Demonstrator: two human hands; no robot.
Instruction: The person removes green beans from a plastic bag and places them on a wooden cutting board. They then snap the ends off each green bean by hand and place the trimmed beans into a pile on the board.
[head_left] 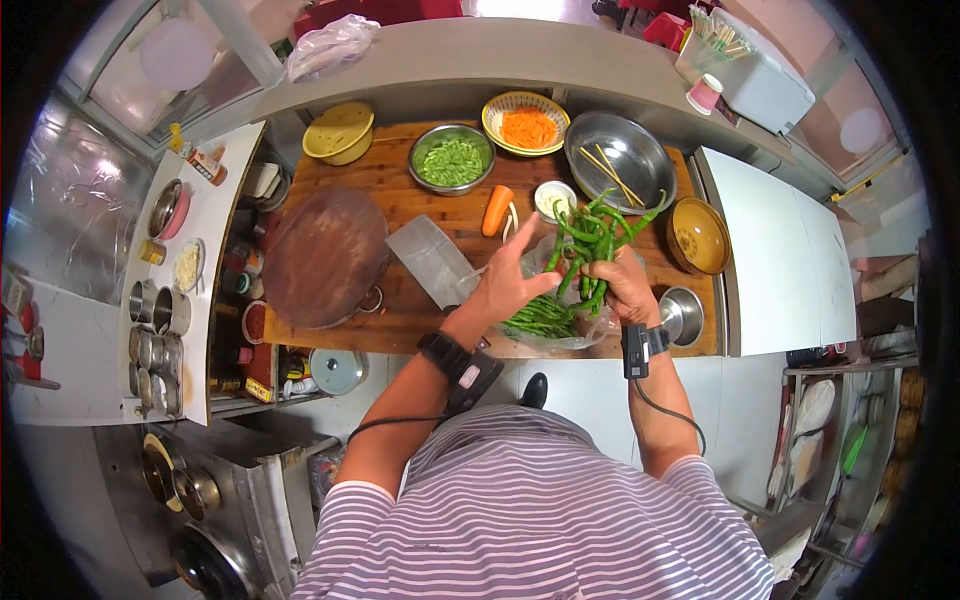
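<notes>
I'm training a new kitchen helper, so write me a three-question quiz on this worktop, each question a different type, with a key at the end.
1. Multiple choice: What does the person's right hand hold?
A) A whole carrot
B) Long green chili peppers
C) A knife

2. True or false: A pair of chopsticks rests in the large steel basin.

3. Fill in the blank: The yellow-and-white patterned bowl at the far side of the wooden worktop contains shredded ______.

Key:
1. B
2. True
3. Carrot
</notes>
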